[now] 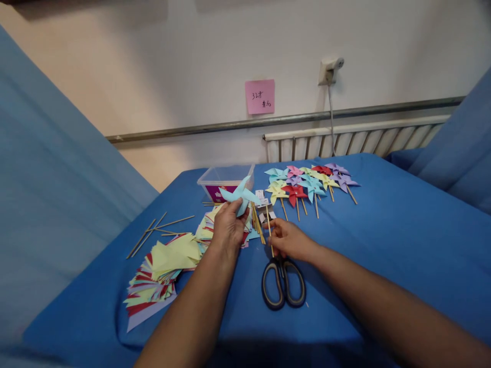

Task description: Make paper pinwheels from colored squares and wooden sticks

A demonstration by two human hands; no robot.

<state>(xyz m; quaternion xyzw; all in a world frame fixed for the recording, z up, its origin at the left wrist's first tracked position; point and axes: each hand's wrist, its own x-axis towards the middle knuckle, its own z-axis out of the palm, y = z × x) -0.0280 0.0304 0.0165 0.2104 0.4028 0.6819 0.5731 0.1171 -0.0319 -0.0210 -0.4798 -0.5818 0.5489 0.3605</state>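
— Where is the light blue paper pinwheel (240,196) relative to the left hand (227,228)?

— Right at the fingertips. The left hand is raised above the blue-covered worktop (383,240), and the pinwheel stands up out of the top of its grip, in front of the clear plastic box (224,179).

— And how does that grip stand?

— Clamped on the pinwheel: fingers and thumb pinch together on its lower vane, and the other vanes fan out free above the knuckles.

— The right hand (288,239)?

— Low, just over the cloth, right of the left hand. Its grip is closed around a thin wooden stick (269,232), which runs up and away from the fingers towards the small bundle of sticks (257,222) lying between the two hands.

— Does the stick touch the pinwheel?

— I cannot tell; its far end is beside the bundle, below the pinwheel's edge.

— What lies around them?

— Black-handled scissors (283,286) sit on the cloth just below the right hand, blades hidden under it. Stacks of cut coloured paper (164,271) spread out to the left of the left arm, with loose sticks (153,231) beyond them. A row of finished pinwheels (310,184), in several colours on sticks, lies well apart, farther back to the right.
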